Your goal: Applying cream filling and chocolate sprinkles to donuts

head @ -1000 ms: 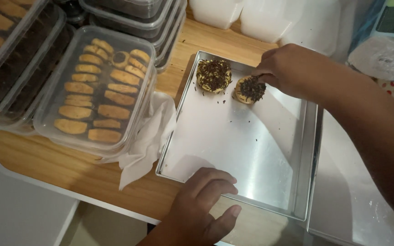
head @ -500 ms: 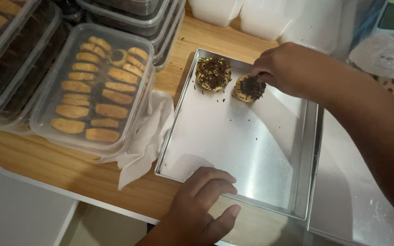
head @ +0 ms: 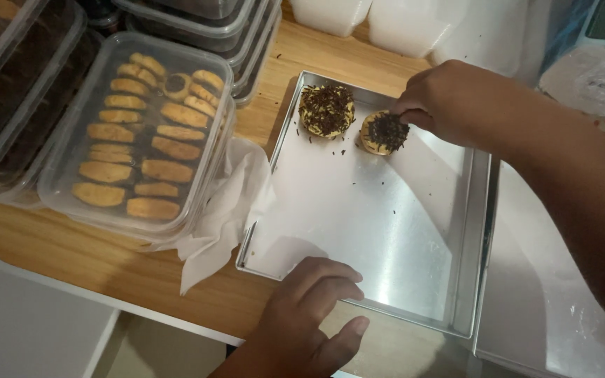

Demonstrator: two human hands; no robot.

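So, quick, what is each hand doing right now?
Left hand: open, resting on the tray rim, holding nothing.
Right hand: fingertips pinched at the sprinkled pastry.

Right hand (head: 449, 98) slightly lower over the second sprinkled pastry (head: 382, 132), fingertips now touching.

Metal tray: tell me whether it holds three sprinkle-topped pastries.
No, the metal tray holds only two sprinkle-topped pastries, side by side at its far end.

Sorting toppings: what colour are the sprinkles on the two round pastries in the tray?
Dark brown sprinkles on yellow pastries; head view.
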